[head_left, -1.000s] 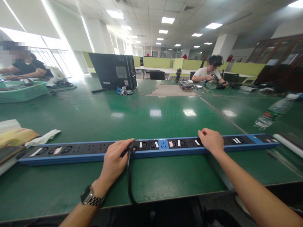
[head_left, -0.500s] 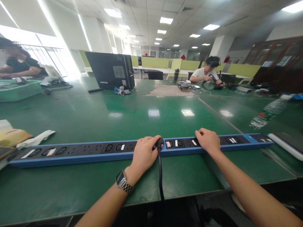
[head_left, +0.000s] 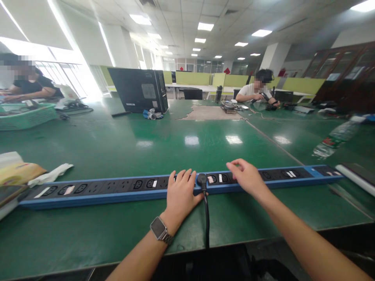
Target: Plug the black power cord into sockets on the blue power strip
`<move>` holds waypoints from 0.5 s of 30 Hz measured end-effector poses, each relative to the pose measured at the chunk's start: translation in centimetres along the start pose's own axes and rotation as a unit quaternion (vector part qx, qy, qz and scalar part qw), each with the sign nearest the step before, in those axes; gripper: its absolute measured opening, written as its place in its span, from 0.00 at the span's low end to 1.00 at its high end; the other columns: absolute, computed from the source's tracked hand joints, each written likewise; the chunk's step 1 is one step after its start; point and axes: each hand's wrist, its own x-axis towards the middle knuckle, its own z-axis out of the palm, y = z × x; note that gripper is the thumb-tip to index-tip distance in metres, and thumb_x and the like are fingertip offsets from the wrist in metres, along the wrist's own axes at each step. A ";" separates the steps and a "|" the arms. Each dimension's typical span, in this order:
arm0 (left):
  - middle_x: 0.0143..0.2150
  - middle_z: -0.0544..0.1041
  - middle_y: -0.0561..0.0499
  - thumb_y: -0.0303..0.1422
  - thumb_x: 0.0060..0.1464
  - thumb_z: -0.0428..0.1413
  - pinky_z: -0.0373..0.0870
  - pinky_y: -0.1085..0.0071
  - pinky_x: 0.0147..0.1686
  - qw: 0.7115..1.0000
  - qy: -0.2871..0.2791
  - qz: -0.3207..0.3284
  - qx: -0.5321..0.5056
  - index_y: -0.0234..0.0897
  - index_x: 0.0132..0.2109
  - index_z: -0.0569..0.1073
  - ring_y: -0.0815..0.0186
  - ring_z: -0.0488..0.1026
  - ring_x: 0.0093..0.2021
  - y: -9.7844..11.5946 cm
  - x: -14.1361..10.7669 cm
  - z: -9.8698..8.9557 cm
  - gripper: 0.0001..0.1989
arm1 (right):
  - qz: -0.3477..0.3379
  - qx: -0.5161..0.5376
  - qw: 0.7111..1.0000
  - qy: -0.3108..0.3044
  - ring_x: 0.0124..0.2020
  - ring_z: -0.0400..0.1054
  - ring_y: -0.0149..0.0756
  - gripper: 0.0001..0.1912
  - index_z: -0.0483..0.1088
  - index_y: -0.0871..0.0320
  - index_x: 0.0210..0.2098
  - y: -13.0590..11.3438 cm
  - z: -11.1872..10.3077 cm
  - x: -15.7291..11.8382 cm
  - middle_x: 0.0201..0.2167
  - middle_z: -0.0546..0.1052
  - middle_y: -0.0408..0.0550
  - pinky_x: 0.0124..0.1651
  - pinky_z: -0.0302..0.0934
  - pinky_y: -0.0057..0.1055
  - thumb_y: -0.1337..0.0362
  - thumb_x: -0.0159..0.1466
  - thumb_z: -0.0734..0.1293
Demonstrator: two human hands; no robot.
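A long blue power strip [head_left: 96,198] with black sockets lies across the green table. A black plug [head_left: 201,179] sits in one of its middle sockets, and its cord runs down past the table's front edge. My left hand [head_left: 182,191] is closed over the strip just left of the plug, fingers across the top and thumb at the front side by the cord. A watch [head_left: 159,228] is on that wrist. Right of the plug, my right hand [head_left: 245,175] is over the strip, fingers loosely bent, thumb and fingers a little apart, with nothing visible in it.
A yellow packet [head_left: 22,173] and white tissue lie at the strip's left end. To the right are a tilted plastic bottle [head_left: 336,138] and a dark flat object with a white edge [head_left: 356,179]. Farther back stand a black computer case [head_left: 136,91] and a green basket [head_left: 26,119]. Two people sit beyond.
My left hand has let go of the plug and shifted slightly left onto the strip, its fingers reaching over the top. My right hand has moved left along the strip, nearer the plug.
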 end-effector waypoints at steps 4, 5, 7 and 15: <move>0.55 0.75 0.43 0.40 0.50 0.62 0.59 0.49 0.58 1.000 -0.010 0.001 0.012 0.35 0.55 0.72 0.50 0.69 0.56 -0.1 0.1 0.2 0.26 | -0.095 0.020 0.990 -0.105 0.32 0.70 0.36 0.27 0.71 0.58 0.50 -5.7 3.6 -2.7 0.32 0.78 0.49 0.35 0.59 0.30 0.48 0.57 0.67; 0.55 0.76 0.43 0.40 0.50 0.62 0.59 0.50 0.57 1.000 -0.010 -0.001 0.012 0.35 0.54 0.72 0.50 0.69 0.56 -0.2 0.1 0.2 0.26 | -0.108 0.032 0.987 -0.116 0.31 0.69 0.35 0.24 0.73 0.59 0.47 -6.8 3.6 -3.0 0.31 0.77 0.48 0.35 0.59 0.30 0.52 0.56 0.68; 0.54 0.76 0.44 0.43 0.49 0.63 0.59 0.50 0.57 1.000 -0.014 -0.002 0.011 0.34 0.54 0.72 0.50 0.69 0.55 -0.2 0.2 0.2 0.27 | -0.124 0.108 0.981 -0.102 0.26 0.66 0.31 0.19 0.74 0.60 0.45 -8.4 2.0 -3.2 0.26 0.75 0.45 0.30 0.58 0.28 0.57 0.57 0.66; 0.55 0.75 0.42 0.47 0.47 0.64 0.58 0.50 0.58 1.000 -0.011 -0.003 0.000 0.35 0.55 0.71 0.50 0.68 0.55 -0.2 0.2 0.1 0.32 | -0.028 0.100 0.994 -0.028 0.19 0.60 0.29 0.24 0.71 0.61 0.50 -5.0 -7.9 -1.2 0.18 0.68 0.40 0.22 0.51 0.26 0.55 0.57 0.66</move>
